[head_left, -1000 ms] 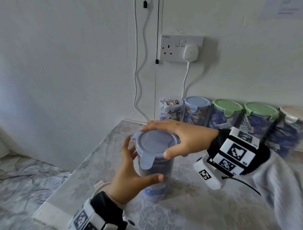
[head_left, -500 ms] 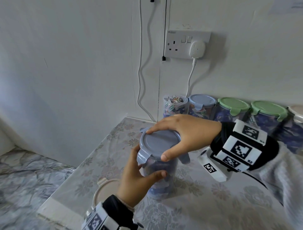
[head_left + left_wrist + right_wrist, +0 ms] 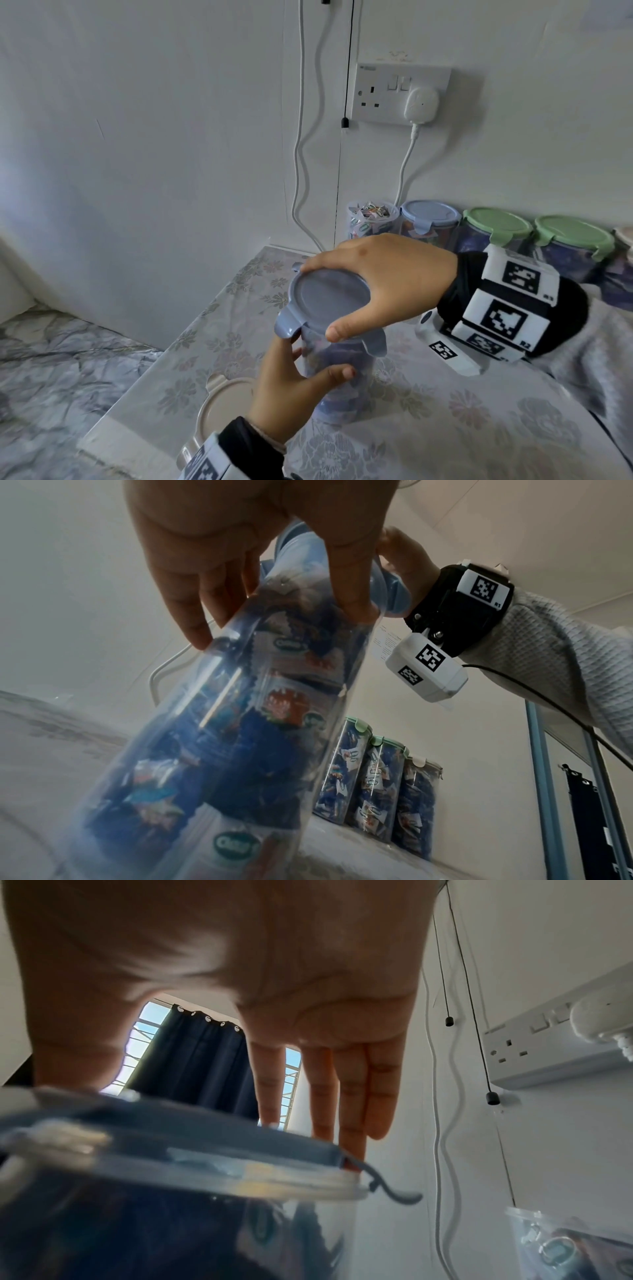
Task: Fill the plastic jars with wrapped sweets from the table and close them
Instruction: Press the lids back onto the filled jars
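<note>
A clear plastic jar (image 3: pixel 342 373) full of wrapped sweets stands on the table, tilted a little. My left hand (image 3: pixel 294 383) grips its side, thumb in front and fingers behind. A blue-grey lid (image 3: pixel 329 296) with its clip flaps sticking out sits on the jar's mouth. My right hand (image 3: pixel 383 284) holds the lid by its rim, thumb at the near edge and fingers at the far edge. In the left wrist view the jar (image 3: pixel 232 737) shows blue sweet wrappers. In the right wrist view the lid (image 3: pixel 178 1139) lies under my fingers (image 3: pixel 352 1096).
Along the wall stands a row of filled jars: one without a lid (image 3: pixel 371 219), one with a blue lid (image 3: pixel 430 212), two with green lids (image 3: pixel 496 224). A beige lid (image 3: pixel 222 407) lies near the table's left edge. A socket (image 3: pixel 400 92) and cables hang above.
The jar has tipped slightly toward me and sits a little higher in view. Both hands have kept their hold on jar and lid. The beige lid has come into view.
</note>
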The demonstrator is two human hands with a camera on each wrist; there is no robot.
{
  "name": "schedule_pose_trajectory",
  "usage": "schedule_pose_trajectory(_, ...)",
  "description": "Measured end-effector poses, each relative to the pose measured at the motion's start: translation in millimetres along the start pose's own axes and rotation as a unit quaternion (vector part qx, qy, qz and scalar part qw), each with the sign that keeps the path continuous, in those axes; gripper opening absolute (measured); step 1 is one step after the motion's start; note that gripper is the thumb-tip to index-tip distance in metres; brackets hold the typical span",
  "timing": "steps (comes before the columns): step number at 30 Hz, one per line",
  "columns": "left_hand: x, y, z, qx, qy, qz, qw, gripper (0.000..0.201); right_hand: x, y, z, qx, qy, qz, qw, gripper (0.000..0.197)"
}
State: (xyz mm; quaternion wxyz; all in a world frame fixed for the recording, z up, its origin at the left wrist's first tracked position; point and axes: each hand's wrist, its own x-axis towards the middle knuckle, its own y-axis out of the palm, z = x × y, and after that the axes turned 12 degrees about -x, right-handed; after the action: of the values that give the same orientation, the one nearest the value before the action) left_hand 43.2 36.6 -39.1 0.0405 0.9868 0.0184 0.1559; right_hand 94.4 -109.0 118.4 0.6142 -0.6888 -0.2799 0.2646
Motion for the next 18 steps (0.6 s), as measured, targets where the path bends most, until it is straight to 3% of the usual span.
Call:
schedule_pose_trajectory(4, 1.0, -0.3, -0.5, -0.009, -0.005, 0.003, 1.000, 0.090, 2.3, -1.9, 1.1, -0.032, 0.003, 0.017, 0.999, 0.076)
schedule_pose_trajectory(9, 0.4, 0.5, -4.1, -0.020, 0.001, 0.000, 1.000, 0.078, -1.1, -6.7, 0.9, -0.054, 0.009, 0.036, 0.998, 0.076)
schedule_pose_trajectory(13, 0.4, 0.3, -5.4, -0.023, 0.010, 0.007, 1.000, 0.080, 0.4, -8.2, 3.3, -0.078, 0.016, 0.055, 0.995, 0.075)
schedule_pose_trajectory(18, 0.3, -0.2, -7.0, -0.018, 0.014, 0.013, 1.000, 0.078, 5.0, -7.3, 2.9, 0.008, 0.005, 0.121, 0.993, 0.082)
